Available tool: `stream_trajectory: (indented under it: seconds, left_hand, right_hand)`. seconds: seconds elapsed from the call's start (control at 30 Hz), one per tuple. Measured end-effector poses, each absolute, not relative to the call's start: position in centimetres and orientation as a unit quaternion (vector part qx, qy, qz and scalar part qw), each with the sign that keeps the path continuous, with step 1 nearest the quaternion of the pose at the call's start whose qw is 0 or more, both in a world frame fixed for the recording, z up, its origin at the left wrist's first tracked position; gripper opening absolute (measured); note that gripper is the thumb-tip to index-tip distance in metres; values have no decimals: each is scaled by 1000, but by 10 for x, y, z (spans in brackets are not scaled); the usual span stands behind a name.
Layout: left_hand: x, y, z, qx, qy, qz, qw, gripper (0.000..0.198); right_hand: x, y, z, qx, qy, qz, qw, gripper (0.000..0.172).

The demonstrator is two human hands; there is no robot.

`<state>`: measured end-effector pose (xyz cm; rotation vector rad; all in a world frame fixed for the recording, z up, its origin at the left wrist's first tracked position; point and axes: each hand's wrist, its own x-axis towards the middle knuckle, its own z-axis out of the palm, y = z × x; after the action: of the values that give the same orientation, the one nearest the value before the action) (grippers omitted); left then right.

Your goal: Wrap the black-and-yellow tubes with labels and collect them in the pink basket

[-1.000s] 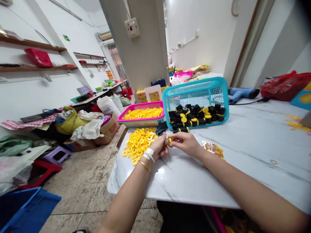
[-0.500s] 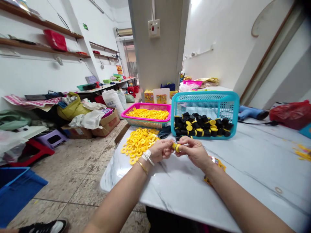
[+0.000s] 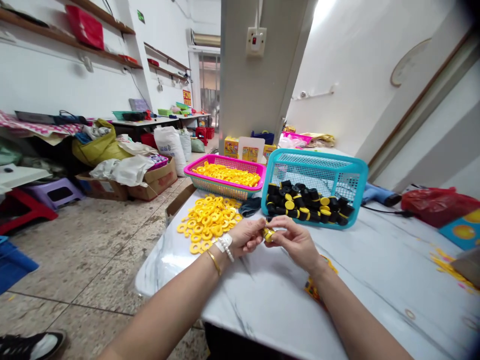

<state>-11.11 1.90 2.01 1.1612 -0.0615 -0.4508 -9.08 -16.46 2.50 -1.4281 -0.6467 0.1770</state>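
Note:
Between my two hands, over the front of the marbled table [image 3: 262, 295], is a small yellow-and-black cylindrical piece [image 3: 268, 234]. My left hand [image 3: 245, 236] pinches its left end with thumb and forefinger. Thumb and fingers of my right hand [image 3: 296, 242] close on its right side. Fingers hide part of the piece. Just left of my left hand lies a loose pile of flat yellow rings [image 3: 210, 220]. Beyond my right hand, black cylinders with yellow ends [image 3: 303, 202] fill the bottom of a tilted turquoise basket [image 3: 362, 185].
A pink basket [image 3: 189, 167] of yellow pieces stands behind the ring pile, beside a dark cloth [image 3: 250, 206]. Under my right forearm is a colourful printed packet [image 3: 312, 289]. A blue heat-gun-like tool [image 3: 380, 195] and a red bag [image 3: 438, 206] lie on the right.
The view has shifted slightly, so the table and baskets appear moved. Both hands keep their grip on the small piece, which has turned a little between the fingers.

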Motion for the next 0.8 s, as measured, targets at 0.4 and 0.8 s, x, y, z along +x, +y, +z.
stream_trajectory:
  seconds: [0.4,0.8]
  left_hand:
    - [-113,14,22,498,14,-258,828,50]
    - [-115,15,19,489,19,-250,835,51]
  right_hand:
    - [-93,-162,23,-660,-285,12,695,16]
    - [-89,-158,20,-659,-292,-14,693,13]
